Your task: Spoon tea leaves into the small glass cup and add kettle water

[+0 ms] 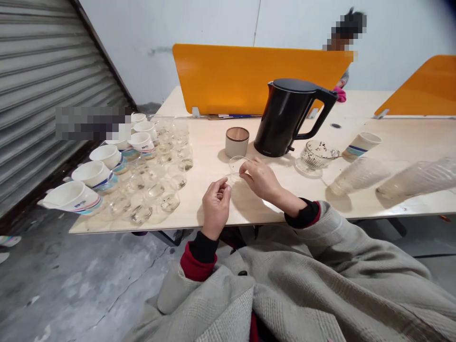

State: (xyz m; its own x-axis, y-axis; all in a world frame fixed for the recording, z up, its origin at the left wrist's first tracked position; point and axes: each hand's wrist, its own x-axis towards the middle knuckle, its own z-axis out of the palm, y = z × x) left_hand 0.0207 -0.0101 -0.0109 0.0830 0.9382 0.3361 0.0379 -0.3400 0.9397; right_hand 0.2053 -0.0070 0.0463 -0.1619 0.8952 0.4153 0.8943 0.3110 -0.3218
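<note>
A clear plastic cup [233, 167] stands at the middle of the table, in front of a pale canister with a wooden-looking lid [237, 140]. My right hand [261, 178] reaches over its right side, thumb and fingers closed at the rim. Just left of the cup is my left hand [216, 204], its fingers curled together; whatever they may hold is hidden. Behind and to the right stands a black electric kettle [276, 118]. Right of my right hand, a glass bowl [313, 156] contains dark bits that look like tea leaves, with a spoon in it.
Several clear cups with dark bits [170, 202] crowd the table's left, beside several white paper cups [93, 175]. Stacked clear cups [356, 175] lie on the right near an upside-down paper cup [362, 145]. An orange divider [228, 78] stands behind, with another person [344, 83] beyond.
</note>
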